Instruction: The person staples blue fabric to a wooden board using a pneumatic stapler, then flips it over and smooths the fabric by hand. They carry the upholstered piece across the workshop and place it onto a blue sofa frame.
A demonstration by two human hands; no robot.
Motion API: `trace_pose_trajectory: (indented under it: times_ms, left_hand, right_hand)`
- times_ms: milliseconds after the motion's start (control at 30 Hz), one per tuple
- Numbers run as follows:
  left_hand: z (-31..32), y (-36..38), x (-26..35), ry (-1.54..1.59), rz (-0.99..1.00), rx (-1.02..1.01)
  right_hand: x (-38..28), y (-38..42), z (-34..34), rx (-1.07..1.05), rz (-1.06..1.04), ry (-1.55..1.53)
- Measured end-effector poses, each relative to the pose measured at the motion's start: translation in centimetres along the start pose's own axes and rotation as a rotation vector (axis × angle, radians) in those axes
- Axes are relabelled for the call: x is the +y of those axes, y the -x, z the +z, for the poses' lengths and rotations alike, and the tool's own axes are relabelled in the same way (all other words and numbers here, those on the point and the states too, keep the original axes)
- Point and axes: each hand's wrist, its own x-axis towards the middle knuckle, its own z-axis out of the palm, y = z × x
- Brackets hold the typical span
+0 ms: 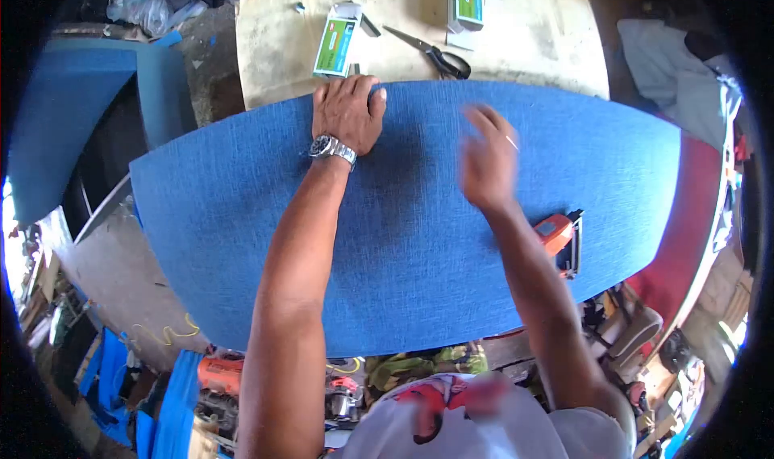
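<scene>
A wide, curved panel covered in blue fabric (419,241) lies before me. My left hand (348,114), with a metal watch at its wrist, rests on its far edge, the fingers bent over the rim and the thumb apart. Blurred by motion, my right hand (488,156) hovers over the panel to the right of the left one; its fingers are smeared. An orange and black staple gun (558,235) lies on the fabric, partly behind my right forearm.
Beyond the panel, a pale board (532,47) carries a green and white box (334,46), a second similar box (468,3) and black-handled scissors (431,54). Grey cloth (657,60) hangs at the right, near a red surface (685,209). Another blue panel (68,112) stands left.
</scene>
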Motion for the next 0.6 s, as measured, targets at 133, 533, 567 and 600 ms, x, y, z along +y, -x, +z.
trace_pose_trajectory:
  times_ms: [133, 533, 567, 600]
  left_hand:
    - [-0.9, -0.2, -0.3, 0.070, -0.019, -0.042]
    - [-0.7, -0.4, -0.9, 0.118, -0.005, -0.016]
    - [-1.0, -0.4, -0.9, 0.126, -0.015, -0.034]
    - [-1.2, -0.5, -1.0, 0.127, -0.023, -0.053]
  right_hand:
    - [5.1, 19.5, -13.0, -0.003, 0.463, 0.409]
    - [7.8, 24.7, -15.0, -0.442, 0.909, 0.646]
    - [8.2, 24.0, -16.0, -0.406, 0.955, 0.619]
    - [8.0, 22.6, -16.6, -0.369, 1.001, 0.584]
